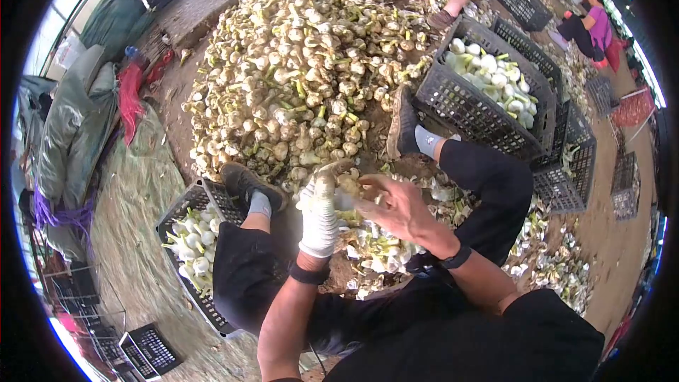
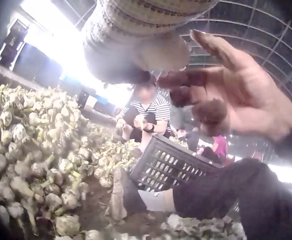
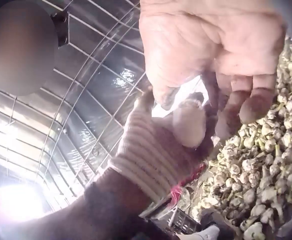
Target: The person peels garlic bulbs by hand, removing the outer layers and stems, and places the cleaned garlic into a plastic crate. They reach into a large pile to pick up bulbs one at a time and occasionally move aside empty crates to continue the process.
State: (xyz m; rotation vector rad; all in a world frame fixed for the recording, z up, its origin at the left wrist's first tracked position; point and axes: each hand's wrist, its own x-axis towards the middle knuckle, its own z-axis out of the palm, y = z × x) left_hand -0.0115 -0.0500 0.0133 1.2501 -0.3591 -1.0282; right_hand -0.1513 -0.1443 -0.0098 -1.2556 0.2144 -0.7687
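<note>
My left hand (image 1: 318, 218) wears a white knitted glove with soiled fingers and grips a pale garlic bulb (image 3: 190, 125). In the head view that hand is raised between the knees, in front of the garlic heap (image 1: 304, 78). My bare right hand (image 1: 399, 206) is close on its right side, thumb apart and fingers loosely bent. The right wrist view shows its fingertips beside the bulb, with nothing gripped. Blur softens the bulb's outline, and the glove hides part of it in the left wrist view.
A black crate (image 1: 205, 297) of peeled white garlic stands by the left leg. Another crate (image 1: 488, 138) with cleaned bulbs stands beyond the right foot. Peelings (image 1: 385, 255) litter the ground between the legs. A person in a striped top (image 2: 153, 110) sits across the heap; filled sacks (image 1: 78, 134) lie left.
</note>
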